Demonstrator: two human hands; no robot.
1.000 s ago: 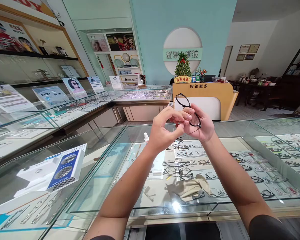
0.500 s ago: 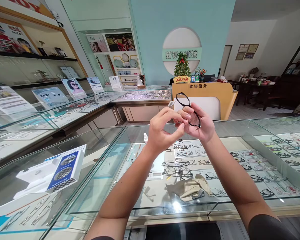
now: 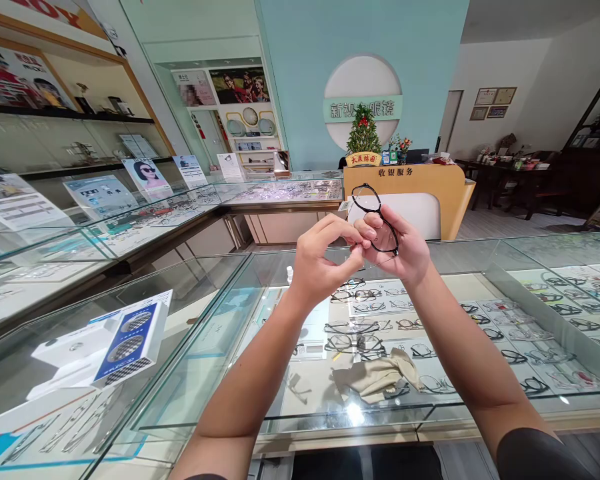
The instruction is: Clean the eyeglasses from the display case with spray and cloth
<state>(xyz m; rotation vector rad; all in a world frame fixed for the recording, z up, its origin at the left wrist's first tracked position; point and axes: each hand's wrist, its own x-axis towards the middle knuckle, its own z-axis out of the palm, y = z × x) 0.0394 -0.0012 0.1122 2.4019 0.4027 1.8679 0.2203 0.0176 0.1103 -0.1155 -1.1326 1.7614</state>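
Black-rimmed eyeglasses (image 3: 379, 211) are held up above the glass counter, tilted so one lens is higher than the other. My right hand (image 3: 407, 248) grips them around the bridge and lower lens, its palm behind the lens. My left hand (image 3: 320, 257) is closed in a pinch at their near side, beside the right fingertips, apparently on a thin temple arm; the exact contact is hidden. A small pale tag (image 3: 343, 207) shows at the upper lens's left. On the counter below lies a crumpled beige cloth (image 3: 380, 377).
Rows of eyeglasses (image 3: 357, 343) lie inside the glass display counter (image 3: 340, 423). A blue-and-white box (image 3: 130, 343) stands on the left counter. A small white bottle (image 3: 290, 275) is behind my left wrist. Farther back stands a wooden cashier desk (image 3: 455, 200) with a plant (image 3: 364, 133).
The eyeglasses have turned slightly in my right hand, the lower rim shifting a little left. My left hand has moved slightly left and keeps its pinch.
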